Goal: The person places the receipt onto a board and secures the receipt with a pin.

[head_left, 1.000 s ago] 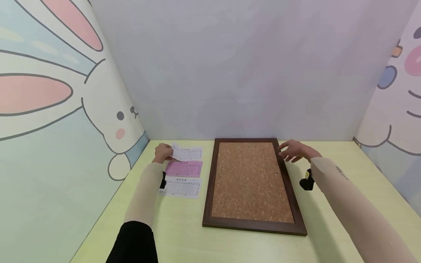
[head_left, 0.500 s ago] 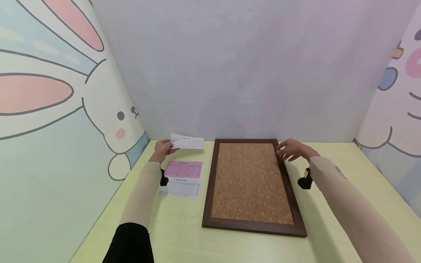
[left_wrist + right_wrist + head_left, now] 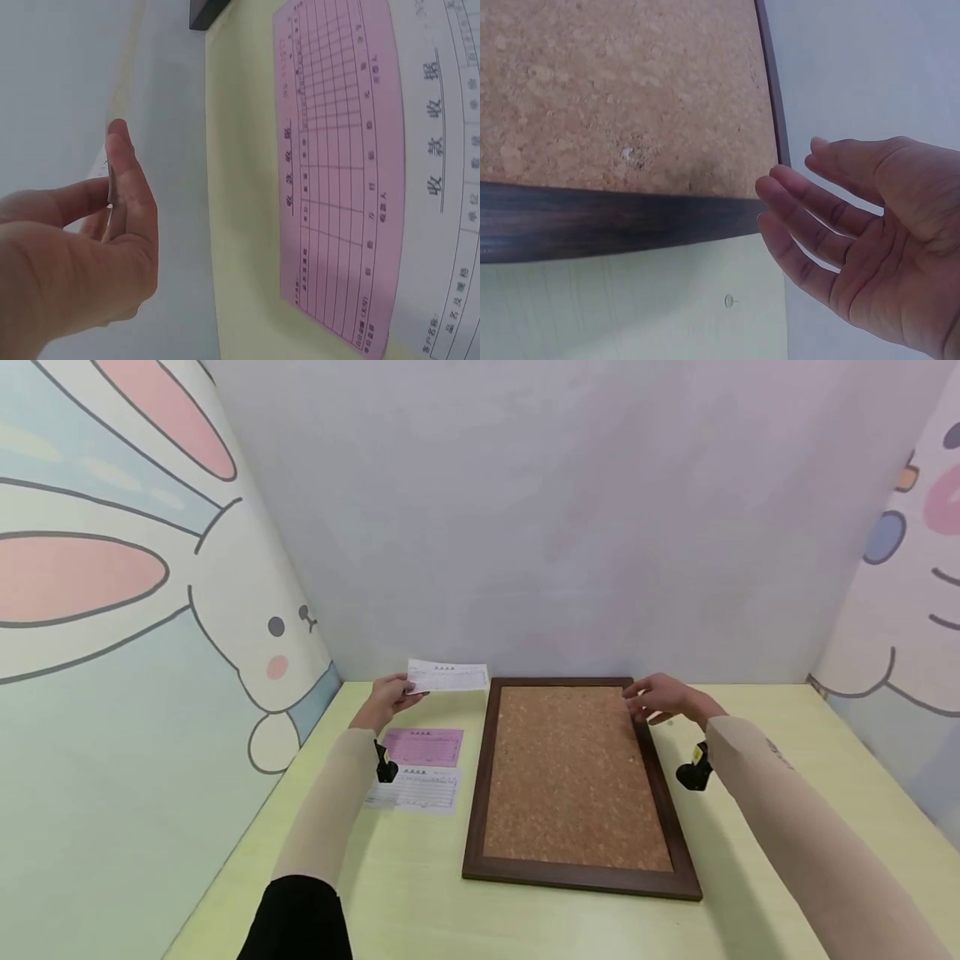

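My left hand (image 3: 386, 700) pinches the left end of a white receipt slip (image 3: 450, 677) between thumb and fingers, raised above the table's back edge. In the left wrist view the slip is seen nearly edge-on and mostly hidden by the fingers. Below lie a pink receipt slip (image 3: 426, 747) and another white receipt slip (image 3: 429, 791), both flat. My right hand (image 3: 662, 696) hovers by the upper right corner of a cork board (image 3: 573, 777), fingers loosely bent and holding nothing. In the right wrist view, a small clear push pin (image 3: 730, 301) lies beside the frame.
A dark brown wooden frame (image 3: 581, 874) borders the cork and rests on the pale yellow table (image 3: 420, 893). Behind stands a plain light wall (image 3: 540, 527). Side walls carry painted cartoon animals. Small black cameras (image 3: 693, 772) sit at both wrists.
My left hand has lifted the white receipt slip off the table and carried it a little to the right. My right hand has shifted slightly left at the board's corner.
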Demonstrator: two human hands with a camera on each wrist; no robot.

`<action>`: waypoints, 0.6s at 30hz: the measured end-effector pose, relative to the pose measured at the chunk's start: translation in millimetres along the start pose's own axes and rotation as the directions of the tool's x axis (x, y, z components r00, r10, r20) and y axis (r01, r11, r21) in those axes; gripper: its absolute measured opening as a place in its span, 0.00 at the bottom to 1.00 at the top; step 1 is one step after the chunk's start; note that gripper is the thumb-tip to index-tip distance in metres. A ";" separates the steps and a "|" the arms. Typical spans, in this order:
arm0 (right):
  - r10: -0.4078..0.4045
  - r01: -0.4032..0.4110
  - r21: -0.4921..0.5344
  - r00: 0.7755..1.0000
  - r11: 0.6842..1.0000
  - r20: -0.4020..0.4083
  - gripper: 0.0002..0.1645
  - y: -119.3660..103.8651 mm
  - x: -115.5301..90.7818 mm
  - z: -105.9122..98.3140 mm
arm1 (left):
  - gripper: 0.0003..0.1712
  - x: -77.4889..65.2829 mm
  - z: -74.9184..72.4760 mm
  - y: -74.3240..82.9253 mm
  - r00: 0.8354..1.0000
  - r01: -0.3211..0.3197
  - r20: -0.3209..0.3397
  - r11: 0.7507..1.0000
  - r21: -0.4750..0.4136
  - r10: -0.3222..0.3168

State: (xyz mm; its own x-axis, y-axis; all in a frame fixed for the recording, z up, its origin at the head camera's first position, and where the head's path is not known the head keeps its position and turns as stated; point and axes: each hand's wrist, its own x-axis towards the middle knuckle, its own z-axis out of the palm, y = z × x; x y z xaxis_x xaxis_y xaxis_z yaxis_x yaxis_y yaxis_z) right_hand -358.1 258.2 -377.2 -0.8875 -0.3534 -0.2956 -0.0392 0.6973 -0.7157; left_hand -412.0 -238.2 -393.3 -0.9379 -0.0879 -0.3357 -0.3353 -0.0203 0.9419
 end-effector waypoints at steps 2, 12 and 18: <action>-0.006 0.006 0.026 1.000 1.000 0.002 0.30 -1.8 2.5 1.5 | 0.31 -0.5 5.0 1.2 1.000 0.005 0.018 1.000 -0.003 -0.005; -0.024 0.028 0.131 0.999 0.991 -0.032 0.29 -16.1 7.6 6.5 | 0.30 -14.4 43.0 7.6 0.991 -0.003 0.133 1.000 -0.010 0.004; -0.048 0.055 0.188 0.998 0.981 -0.042 0.28 -24.7 10.3 13.0 | 0.29 -14.8 60.2 2.8 0.981 -0.006 0.191 0.999 -0.047 0.015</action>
State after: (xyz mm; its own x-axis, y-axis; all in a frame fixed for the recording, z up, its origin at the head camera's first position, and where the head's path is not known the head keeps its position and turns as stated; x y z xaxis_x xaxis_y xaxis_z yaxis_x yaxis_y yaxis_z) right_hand -360.3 229.2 -370.8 -0.9032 -0.3599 -0.2338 -0.0014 0.5472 -0.8370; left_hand -404.5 -177.0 -386.3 -0.9427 0.1036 -0.3173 -0.3249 -0.0670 0.9434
